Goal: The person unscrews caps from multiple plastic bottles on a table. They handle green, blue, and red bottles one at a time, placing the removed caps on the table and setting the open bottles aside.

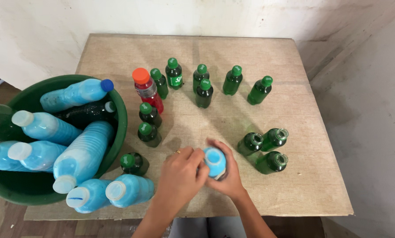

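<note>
1. Broadly, the wooden table [268,185] carries everything, and it stands pushed up against a pale wall [52,26].
2. Next in size, a green basin [118,132] at the table's left edge is heaped with large bottles of blue liquid [81,154], their capped ends pointing every way; two more lie just beside it. The heap looks loose, so I judge that a knock from an elbow could send one rolling off the near edge.
3. Small green bottles: capped ones [204,92] stand in a loose arc at the back with one red bottle [148,90], and three uncapped green bottles [270,150] stand close together near the right hand. A sweep of the wrist could topple those open three.
4. The blue-filled small bottle [215,162] is near the front edge, between both hands, its long axis about upright and its top towards the camera, leaning slightly.
5. The right hand [230,178] is wrapped round its body; the left hand [180,176] has its fingers closed at the bottle's top. If the grip slips, blue liquid may spill.
</note>
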